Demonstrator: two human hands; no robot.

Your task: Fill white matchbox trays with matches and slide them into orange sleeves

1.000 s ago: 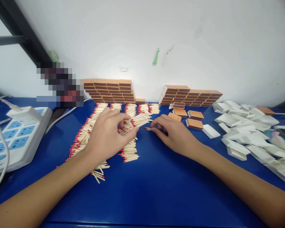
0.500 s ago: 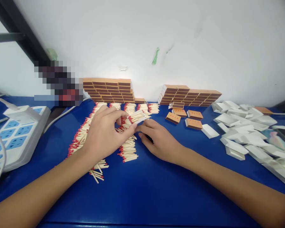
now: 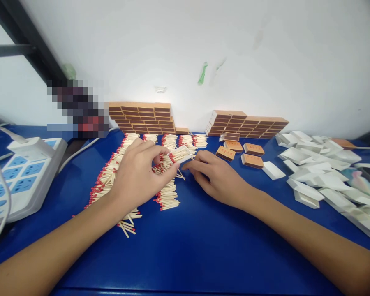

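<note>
Between the thumb and fingers of my left hand point(image 3: 138, 168) is a white matchbox tray point(image 3: 188, 155), tilted, with red-tipped matches point(image 3: 178, 154) lying in it. My right hand point(image 3: 217, 174) is just right of the tray, fingers loosely bent and apart, with nothing visible in them. A few stray matches point(image 3: 180, 176) stick out beneath the tray, close to the right fingertips. Under and in front of my left hand lies a column of loose matches point(image 3: 168, 196). A longer pile of matches point(image 3: 103, 181) runs along its left side, partly hidden by the hand and forearm.
Stacked matchboxes point(image 3: 142, 117) stand against the wall, with a second stack point(image 3: 249, 123) to the right. Several loose matchboxes point(image 3: 253, 160) lie before it. Empty white trays point(image 3: 314, 164) are heaped at right. A power strip point(image 3: 24, 176) with cables sits left on the blue table point(image 3: 188, 255).
My right hand has drawn slightly right, away from the tray. Stray matches now show below the tray. The left hand still holds it, nearly unmoved.
</note>
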